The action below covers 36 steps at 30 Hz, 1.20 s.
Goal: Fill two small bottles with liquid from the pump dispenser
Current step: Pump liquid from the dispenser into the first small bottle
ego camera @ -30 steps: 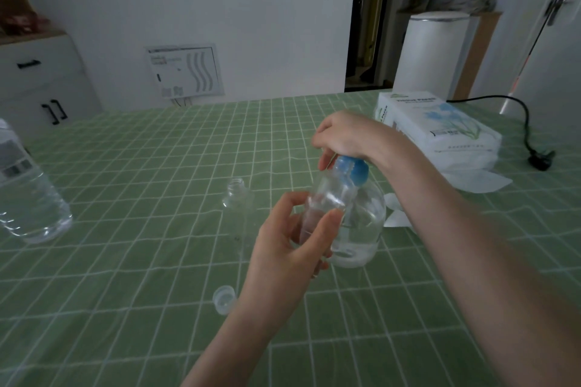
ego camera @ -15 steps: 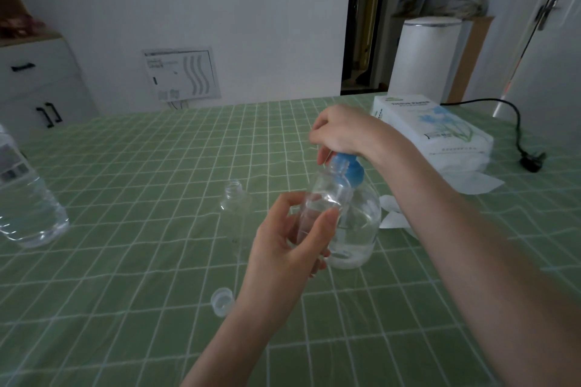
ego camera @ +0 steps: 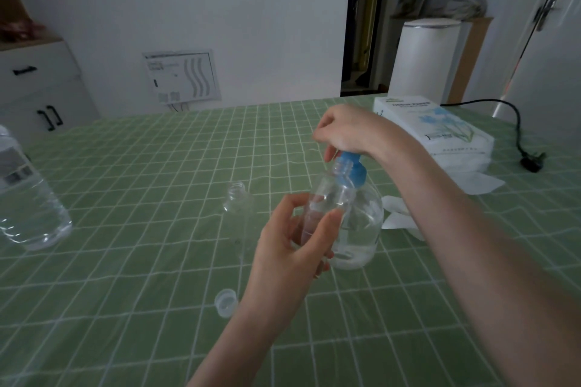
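Observation:
My left hand (ego camera: 292, 248) grips a small clear bottle (ego camera: 327, 201) and holds it tilted, its open neck up against the blue pump head (ego camera: 353, 168) of the dispenser. The dispenser (ego camera: 361, 229) is a round clear bottle with liquid low in it, standing on the green checked tablecloth (ego camera: 141, 229). My right hand (ego camera: 345, 132) sits on top of the pump head with its fingers curled over it; the spout is hidden under the hand. A second small clear bottle (ego camera: 237, 207) stands open and upright to the left. Its clear cap (ego camera: 225, 302) lies nearer me.
A large water bottle (ego camera: 25, 198) stands at the left edge. A white tissue pack (ego camera: 440, 126) lies at the back right, loose tissues (ego camera: 399, 217) beside the dispenser. A black cord and plug (ego camera: 531, 160) rest at the far right.
The pump head has come up a little under my right hand. The small bottle stays held at the pump. My head has shifted slightly.

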Each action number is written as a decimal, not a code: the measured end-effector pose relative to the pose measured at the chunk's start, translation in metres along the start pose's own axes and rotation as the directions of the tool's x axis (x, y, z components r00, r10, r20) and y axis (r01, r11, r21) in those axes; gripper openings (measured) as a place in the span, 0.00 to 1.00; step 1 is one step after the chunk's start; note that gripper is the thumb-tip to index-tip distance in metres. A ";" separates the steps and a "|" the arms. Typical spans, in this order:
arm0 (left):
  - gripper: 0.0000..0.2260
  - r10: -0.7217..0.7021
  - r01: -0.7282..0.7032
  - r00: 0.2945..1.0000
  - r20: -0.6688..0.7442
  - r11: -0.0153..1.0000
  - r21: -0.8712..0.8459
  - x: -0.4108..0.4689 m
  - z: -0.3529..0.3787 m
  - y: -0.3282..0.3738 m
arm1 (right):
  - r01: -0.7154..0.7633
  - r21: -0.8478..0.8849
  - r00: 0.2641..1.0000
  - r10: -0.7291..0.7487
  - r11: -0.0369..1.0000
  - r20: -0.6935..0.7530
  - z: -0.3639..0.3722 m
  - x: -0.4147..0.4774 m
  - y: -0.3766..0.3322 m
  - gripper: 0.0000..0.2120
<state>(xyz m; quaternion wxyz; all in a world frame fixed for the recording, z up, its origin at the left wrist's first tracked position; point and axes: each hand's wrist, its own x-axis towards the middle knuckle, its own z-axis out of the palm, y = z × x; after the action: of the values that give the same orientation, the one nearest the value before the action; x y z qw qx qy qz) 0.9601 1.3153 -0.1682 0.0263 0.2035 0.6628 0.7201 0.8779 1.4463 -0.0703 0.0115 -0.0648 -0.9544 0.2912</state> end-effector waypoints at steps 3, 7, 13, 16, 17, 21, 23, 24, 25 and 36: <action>0.10 0.000 0.000 1.000 -0.008 1.000 0.002 0.000 0.000 0.001 | -0.003 -0.009 1.000 0.003 1.000 0.020 0.000 0.000 -0.002 0.16; 0.13 0.005 -0.005 1.000 -0.006 1.000 -0.001 0.000 -0.001 0.000 | -0.006 -0.005 0.999 0.006 1.000 0.032 0.004 0.001 -0.001 0.15; 0.15 -0.012 0.012 1.000 -0.005 1.000 -0.013 -0.002 0.000 -0.001 | -0.019 0.009 0.998 0.019 1.000 0.056 0.010 0.001 0.005 0.16; 0.15 -0.010 0.010 1.000 -0.011 1.000 -0.016 -0.001 0.000 -0.001 | -0.012 0.013 0.999 0.011 1.000 0.049 0.010 0.001 0.005 0.16; 0.15 -0.010 0.009 1.000 -0.010 1.000 -0.019 -0.001 0.001 -0.001 | -0.009 0.012 0.999 0.009 1.000 0.045 0.008 0.001 0.005 0.16; 0.13 0.003 -0.003 1.000 -0.010 1.000 -0.016 0.000 0.001 0.001 | 0.001 -0.006 1.000 -0.001 1.000 0.027 0.000 0.003 0.001 0.15; 0.13 0.003 -0.003 1.000 -0.005 1.000 -0.008 0.000 0.000 0.001 | -0.002 -0.005 1.000 0.002 1.000 0.024 -0.001 0.003 0.000 0.14; 0.13 0.002 -0.002 1.000 -0.005 1.000 -0.005 0.000 0.000 0.001 | -0.002 -0.003 1.000 0.002 1.000 0.026 -0.001 0.003 0.000 0.14; 0.13 0.002 -0.002 1.000 -0.005 1.000 -0.003 0.000 0.000 0.002 | -0.001 -0.003 1.000 0.001 1.000 0.029 0.000 0.003 0.000 0.14; 0.16 -0.010 0.010 1.000 -0.008 1.000 0.009 0.000 0.001 0.000 | -0.011 0.023 0.998 0.010 1.000 0.065 0.009 0.001 0.005 0.16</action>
<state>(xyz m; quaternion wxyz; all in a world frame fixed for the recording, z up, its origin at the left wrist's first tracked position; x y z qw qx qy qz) 0.9605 1.3158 -0.1681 0.0264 0.1973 0.6672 0.7177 0.8768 1.4453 -0.0802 -0.0203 -0.0602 -0.9504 0.3045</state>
